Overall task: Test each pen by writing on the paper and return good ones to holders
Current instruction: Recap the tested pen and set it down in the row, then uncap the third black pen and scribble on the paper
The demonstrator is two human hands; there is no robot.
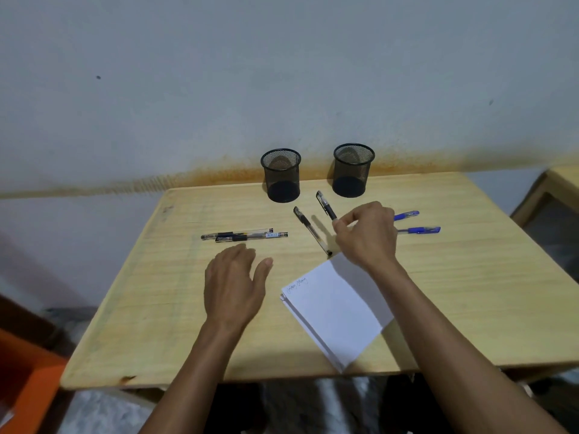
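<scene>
The right hand is raised over the far middle of the wooden table, its fingertips pinching the lower end of a black pen; the pen slants up and away from the hand, its capped end pointing toward the gap between the two holders. The left hand hovers low over the table with fingers straight and thumb spread out, holding nothing; whether it touches the wood I cannot tell.

Two black mesh holders stand upright near the table's far edge, by the wall; the left holder and the right holder are well apart, and no pens show inside either.

A second black pen lies diagonally on the table just left of the right hand, its near tip close to the far corner of the paper. The paper is a small white stack (turned at an angle), with a short scribble at its left corner; the right forearm passes over its right side.

Two more dark pens lie side by side, touching, just beyond the left hand. Two blue pens show past the right hand, partly hidden by it; the upper blue pen and the lower blue pen lie near each other, roughly parallel.
</scene>
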